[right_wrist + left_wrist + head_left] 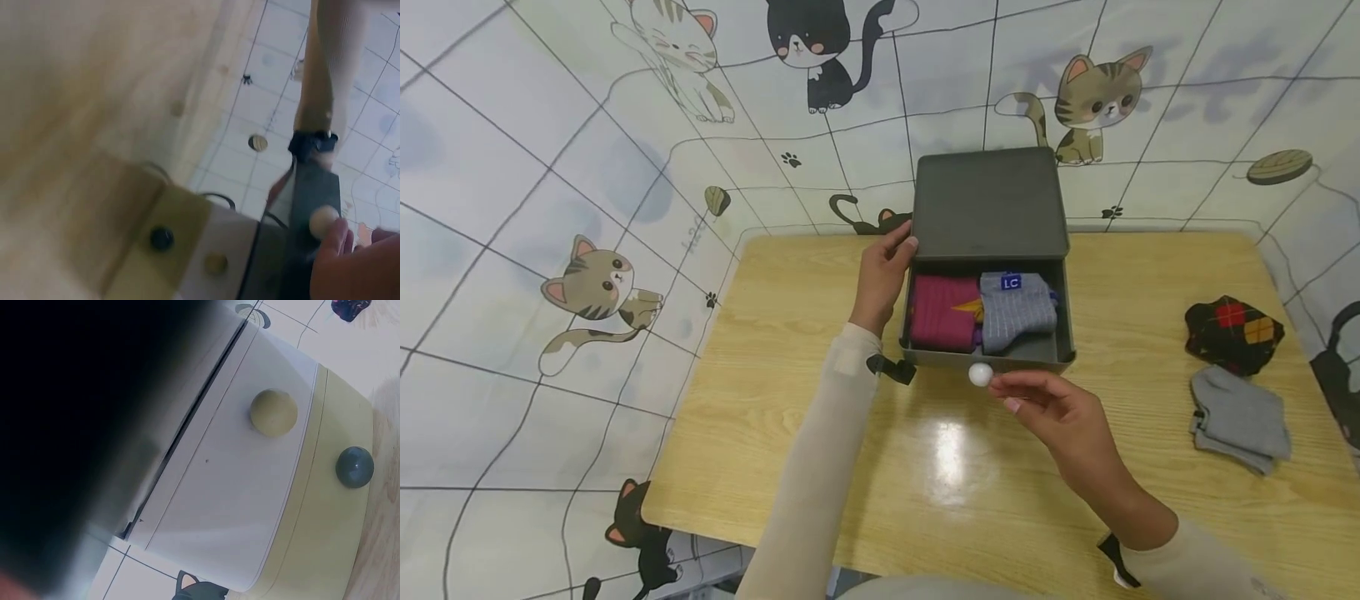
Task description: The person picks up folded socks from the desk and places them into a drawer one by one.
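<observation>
A small drawer cabinet with a dark grey top (988, 204) stands on the table. Its uppermost drawer (1000, 360) is pulled out and holds a magenta folded sock (943, 312) and a grey ribbed sock (1017, 312) with a blue LC label; bits of yellow and purple show between them. My right hand (1067, 425) has its fingertips at the drawer's round white knob (980, 375), pinching its right side. The left hand (883, 275) rests against the cabinet's left edge, fingers fairly straight. In the left wrist view, lower white (231, 469) and yellow (331, 487) drawers are closed.
To the right on the wooden table (760, 358) lie a black argyle sock bundle (1236, 333) and folded grey socks (1240, 417). A cat-print sheet (850, 158) hangs close behind the table and along its left side.
</observation>
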Motion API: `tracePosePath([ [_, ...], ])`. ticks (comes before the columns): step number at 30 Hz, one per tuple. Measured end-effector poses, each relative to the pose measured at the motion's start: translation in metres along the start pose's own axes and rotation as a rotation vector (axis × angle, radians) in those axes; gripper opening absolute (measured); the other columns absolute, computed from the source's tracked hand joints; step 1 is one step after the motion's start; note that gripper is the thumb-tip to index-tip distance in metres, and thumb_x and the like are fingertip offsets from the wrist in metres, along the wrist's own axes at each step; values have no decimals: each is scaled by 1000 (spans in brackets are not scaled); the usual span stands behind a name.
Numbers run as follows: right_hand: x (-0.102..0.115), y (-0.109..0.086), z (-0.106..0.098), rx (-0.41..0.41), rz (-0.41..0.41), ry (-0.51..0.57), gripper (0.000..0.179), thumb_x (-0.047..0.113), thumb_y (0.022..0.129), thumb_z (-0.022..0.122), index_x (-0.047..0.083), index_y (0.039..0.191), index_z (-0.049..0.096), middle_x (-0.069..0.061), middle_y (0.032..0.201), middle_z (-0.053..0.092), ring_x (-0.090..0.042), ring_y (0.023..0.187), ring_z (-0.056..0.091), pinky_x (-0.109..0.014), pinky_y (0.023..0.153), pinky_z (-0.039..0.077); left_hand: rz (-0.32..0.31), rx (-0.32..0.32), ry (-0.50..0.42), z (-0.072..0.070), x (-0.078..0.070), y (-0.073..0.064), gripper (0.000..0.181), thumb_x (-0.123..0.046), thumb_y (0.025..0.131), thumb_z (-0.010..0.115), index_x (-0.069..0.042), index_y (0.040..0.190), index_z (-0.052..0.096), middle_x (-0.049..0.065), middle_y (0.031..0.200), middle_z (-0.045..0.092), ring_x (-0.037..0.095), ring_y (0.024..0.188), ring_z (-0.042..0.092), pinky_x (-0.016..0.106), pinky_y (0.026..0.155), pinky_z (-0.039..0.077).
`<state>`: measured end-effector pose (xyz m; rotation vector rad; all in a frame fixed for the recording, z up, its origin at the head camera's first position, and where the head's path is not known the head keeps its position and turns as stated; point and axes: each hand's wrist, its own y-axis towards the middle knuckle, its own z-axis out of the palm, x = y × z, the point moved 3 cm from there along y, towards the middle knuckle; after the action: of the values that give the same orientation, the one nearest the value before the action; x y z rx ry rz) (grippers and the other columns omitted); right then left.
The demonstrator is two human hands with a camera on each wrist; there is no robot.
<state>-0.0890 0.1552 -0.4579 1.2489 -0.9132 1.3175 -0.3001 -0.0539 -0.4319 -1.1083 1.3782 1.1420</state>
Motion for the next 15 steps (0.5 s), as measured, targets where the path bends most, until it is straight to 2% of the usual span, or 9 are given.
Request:
tracePosePath([
  [3,-18,-1,5,-96,33,155,29,-6,92,60,-18,117,54,-18,112,66,-27,103,65,-39,90,52,2,-1,6,-2,12,8,41,-23,100,55,-10,139,53,2,133,57,9,119,54,24,98,46],
  [6,-35,-1,12,-143,82,328,30,-8,92,57,-20,119,52,-18,109,67,-26,101,67,-39,91,52,-5,-4,-6,-3,21,12,41,-25,99,56,-12,138,53,1,132,57,9,119,54,23,98,46],
  [9,-43,1,18,-138,131,496,28,-10,95,52,-17,122,53,-22,113,65,-28,105,65,-39,94,49,0,-10,-13,-3,21,11,41,-28,98,57,-15,137,55,-2,131,58,8,118,54,23,98,46],
  [12,-45,4,22,-129,145,651,25,-12,96,47,-13,119,56,-25,116,63,-33,110,62,-42,99,44,6,-14,-9,-2,21,12,41,-29,98,57,-16,137,56,-2,129,59,7,117,55,23,97,46],
  [15,-45,7,26,-122,148,756,23,-12,97,45,-12,116,57,-27,117,61,-37,113,59,-44,100,41,6,-19,-5,-1,21,12,40,-30,98,57,-18,136,57,-3,127,60,7,116,55,23,97,47],
])
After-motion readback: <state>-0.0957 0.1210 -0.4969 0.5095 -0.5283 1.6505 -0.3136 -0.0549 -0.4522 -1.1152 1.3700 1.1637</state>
